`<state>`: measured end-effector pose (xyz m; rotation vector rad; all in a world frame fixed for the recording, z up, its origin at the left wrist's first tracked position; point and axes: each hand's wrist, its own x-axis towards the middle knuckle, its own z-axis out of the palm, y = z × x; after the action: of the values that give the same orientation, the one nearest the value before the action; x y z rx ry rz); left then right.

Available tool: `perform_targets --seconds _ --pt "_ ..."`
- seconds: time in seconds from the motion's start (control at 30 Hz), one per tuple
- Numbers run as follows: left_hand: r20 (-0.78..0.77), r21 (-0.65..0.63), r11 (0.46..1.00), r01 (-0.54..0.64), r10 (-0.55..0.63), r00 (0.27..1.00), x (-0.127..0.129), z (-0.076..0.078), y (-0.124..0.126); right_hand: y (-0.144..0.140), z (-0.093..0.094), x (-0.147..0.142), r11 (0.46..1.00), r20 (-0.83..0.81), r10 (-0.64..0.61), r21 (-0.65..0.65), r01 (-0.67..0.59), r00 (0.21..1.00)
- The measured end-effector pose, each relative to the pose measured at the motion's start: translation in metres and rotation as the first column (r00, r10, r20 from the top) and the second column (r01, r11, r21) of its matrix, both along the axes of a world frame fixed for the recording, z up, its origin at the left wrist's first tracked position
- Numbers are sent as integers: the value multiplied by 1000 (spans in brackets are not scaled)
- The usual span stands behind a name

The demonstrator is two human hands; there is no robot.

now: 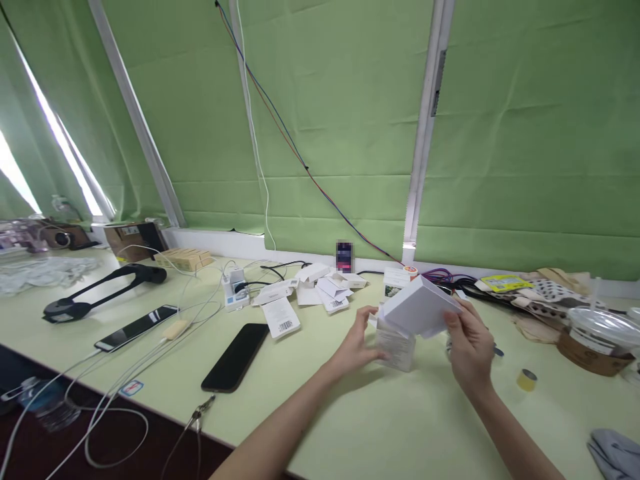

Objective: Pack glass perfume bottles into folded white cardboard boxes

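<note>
My right hand grips a white cardboard box by its right side, thumb in front, and the box is tilted above the table. Just below and to its left, my left hand has its fingers and thumb around the left edge of a small white carton with fine print on it. The two cartons overlap in view, and I cannot tell whether they are joined. Behind them stands another white box with a picture on its face.
Flattened white cartons lie left of my hands, beside a power strip. Two phones, a black one and a plugged-in one, lie further left. A yellow tape roll and a lidded plastic bowl are at right.
</note>
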<state>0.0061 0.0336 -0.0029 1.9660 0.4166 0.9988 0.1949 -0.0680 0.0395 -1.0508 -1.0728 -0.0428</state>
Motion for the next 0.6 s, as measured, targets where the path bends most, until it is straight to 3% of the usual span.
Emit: perform_targets --seconds 0.13,0.27,0.6 --pt "-38 -145 987 65 -71 997 9 -7 -3 15 9 -7 996 -15 79 -30 -79 997" --pt "-47 -159 987 21 -29 998 9 -5 -6 23 13 -8 988 34 128 -93 -124 991" --pt "-74 -121 992 -31 22 997 9 -3 -15 20 16 -4 991 270 27 -132 9 962"
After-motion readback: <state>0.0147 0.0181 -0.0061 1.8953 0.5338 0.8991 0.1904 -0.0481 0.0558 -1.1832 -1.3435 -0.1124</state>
